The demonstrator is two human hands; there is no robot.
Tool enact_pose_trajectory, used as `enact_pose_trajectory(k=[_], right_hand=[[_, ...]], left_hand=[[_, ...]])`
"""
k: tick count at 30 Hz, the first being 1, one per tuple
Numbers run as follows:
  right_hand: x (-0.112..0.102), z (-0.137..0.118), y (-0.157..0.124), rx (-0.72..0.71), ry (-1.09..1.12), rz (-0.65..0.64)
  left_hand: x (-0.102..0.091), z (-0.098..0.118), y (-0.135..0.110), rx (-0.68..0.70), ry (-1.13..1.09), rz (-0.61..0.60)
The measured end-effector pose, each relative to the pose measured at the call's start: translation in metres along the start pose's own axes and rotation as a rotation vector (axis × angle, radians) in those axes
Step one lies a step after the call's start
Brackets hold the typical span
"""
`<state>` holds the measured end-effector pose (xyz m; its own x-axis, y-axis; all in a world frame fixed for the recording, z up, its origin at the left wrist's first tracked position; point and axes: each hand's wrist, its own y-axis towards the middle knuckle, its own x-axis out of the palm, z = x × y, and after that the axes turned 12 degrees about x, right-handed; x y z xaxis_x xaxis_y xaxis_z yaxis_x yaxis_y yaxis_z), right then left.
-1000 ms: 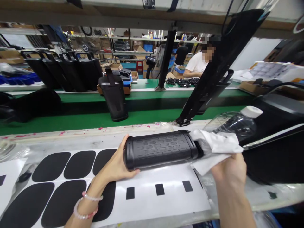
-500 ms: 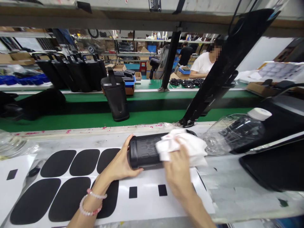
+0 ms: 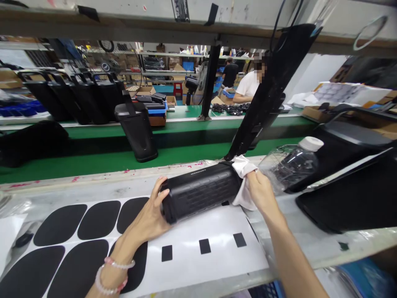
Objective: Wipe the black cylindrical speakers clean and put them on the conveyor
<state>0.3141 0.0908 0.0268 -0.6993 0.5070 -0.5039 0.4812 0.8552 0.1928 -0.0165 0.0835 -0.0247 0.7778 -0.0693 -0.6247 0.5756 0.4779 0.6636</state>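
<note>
A black speaker-like casing [image 3: 201,191] with a patterned side lies lengthwise over a white sheet [image 3: 217,258] bearing black pads and small squares. My left hand [image 3: 156,209], with beaded bracelets at the wrist, grips its left end, fingers over the top edge. At the casing's right end, my right hand [image 3: 262,190] holds a white cloth [image 3: 243,167] pressed around that end. The fingertips inside the cloth are partly hidden. Large black rounded pads [image 3: 99,219] lie on the sheet left of the casing.
A clear plastic bottle [image 3: 288,165] with a white cap stands just right of my right hand. Bigger black units [image 3: 350,194] fill the right side. A slanted black post [image 3: 263,99] rises behind. Across the green conveyor [image 3: 186,149] stands another black unit [image 3: 136,130]; people sit farther back.
The cloth has moved from the casing's upper side to its right end with my right hand. The casing has turned, showing another face, while my left hand keeps its left end.
</note>
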Motion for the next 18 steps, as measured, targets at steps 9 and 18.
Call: enact_pose_trajectory(k=[9, 18], right_hand=[[0.011, 0.000, -0.029, 0.035, 0.219, 0.141], [0.010, 0.010, -0.026, -0.338, -0.412, 0.200]], left_hand=[[-0.005, 0.028, 0.010, -0.099, -0.228, 0.187], [-0.009, 0.029, 0.013, -0.651, -0.289, -0.264]])
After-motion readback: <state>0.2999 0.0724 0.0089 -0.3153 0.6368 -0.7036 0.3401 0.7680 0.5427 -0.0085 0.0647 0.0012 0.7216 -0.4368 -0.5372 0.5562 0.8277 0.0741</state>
